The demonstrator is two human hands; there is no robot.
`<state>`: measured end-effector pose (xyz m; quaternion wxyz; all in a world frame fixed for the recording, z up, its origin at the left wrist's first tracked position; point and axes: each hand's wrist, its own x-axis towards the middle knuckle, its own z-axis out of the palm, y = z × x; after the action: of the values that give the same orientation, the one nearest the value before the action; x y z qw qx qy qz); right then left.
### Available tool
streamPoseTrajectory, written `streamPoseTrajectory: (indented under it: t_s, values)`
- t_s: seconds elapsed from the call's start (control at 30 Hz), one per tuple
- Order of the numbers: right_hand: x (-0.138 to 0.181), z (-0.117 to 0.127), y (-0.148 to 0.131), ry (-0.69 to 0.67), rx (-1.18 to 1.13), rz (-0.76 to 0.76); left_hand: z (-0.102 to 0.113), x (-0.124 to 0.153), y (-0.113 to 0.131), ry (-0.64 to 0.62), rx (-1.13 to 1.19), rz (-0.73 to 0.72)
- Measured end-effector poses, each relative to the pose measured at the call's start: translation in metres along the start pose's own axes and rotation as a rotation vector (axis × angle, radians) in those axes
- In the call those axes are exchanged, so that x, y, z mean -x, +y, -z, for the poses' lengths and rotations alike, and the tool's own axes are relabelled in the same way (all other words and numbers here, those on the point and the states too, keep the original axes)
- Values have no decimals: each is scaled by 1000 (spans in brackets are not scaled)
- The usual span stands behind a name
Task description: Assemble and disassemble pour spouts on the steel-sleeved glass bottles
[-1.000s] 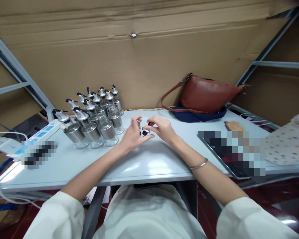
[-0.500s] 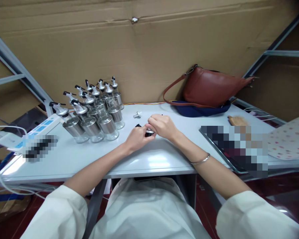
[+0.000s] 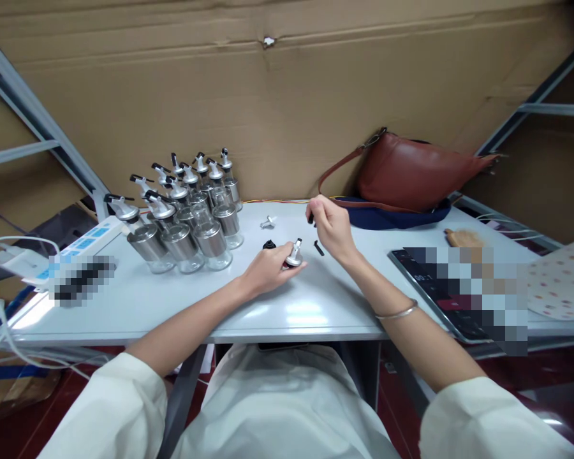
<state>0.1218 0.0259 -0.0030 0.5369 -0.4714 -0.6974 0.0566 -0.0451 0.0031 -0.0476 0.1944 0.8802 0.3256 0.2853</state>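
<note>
My left hand (image 3: 270, 269) is closed round a silver pourer spout (image 3: 295, 253), its tip pointing up, just over the table. Beyond its knuckles shows a black, round-looking part (image 3: 268, 245); whether the hand touches it I cannot tell. Raised to the right of the spout, my right hand (image 3: 331, 224) has curled fingers, with a small black piece (image 3: 310, 218) at their tips. A slim black lever (image 3: 319, 248) lies on the table below that hand. Farther back rests a loose silver spout part (image 3: 268, 222).
Several glass bottles with steel sleeves (image 3: 182, 244) stand grouped at the left, most topped with pourers. Behind them is a power strip (image 3: 88, 245). A brown leather bag (image 3: 406, 172) sits at the back right. A dark tablet-like device (image 3: 418, 274), partly blurred out, lies on the right.
My hands, together before, have come apart. The right one has lifted up and to the right, a small black piece at its fingertips. The left keeps the spout, now more visible.
</note>
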Motion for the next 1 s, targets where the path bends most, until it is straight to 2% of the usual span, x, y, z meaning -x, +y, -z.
streamPoseTrajectory:
  t_s: [0.13,0.2,0.27,0.37,0.43,0.57,0.77,0.9,1.0]
  values:
    - [-34,19,27,-8,73,-61,-4,2,-8,72,69,103]
    - [-44,24,48,-7,121,-67,-7,2,-12,103,73,106]
    - [-46,27,67,-94,160,-202,-8,3,-14,117,40,53]
    - [-37,28,88,-310,207,-467,-7,2,-14,125,-8,-23]
    - [-29,28,94,-434,261,-550,-5,1,-12,101,-17,-39]
    - [-22,30,92,-633,326,-620,-1,-1,-9,35,-36,-30]
    - [-20,37,75,-1000,254,-710,-1,-1,-9,46,-38,-30]
    - [-18,42,68,-1083,179,-804,-1,-1,-9,31,-31,-23]
    - [-18,48,68,-1087,141,-830,-1,0,-8,14,-25,-11]
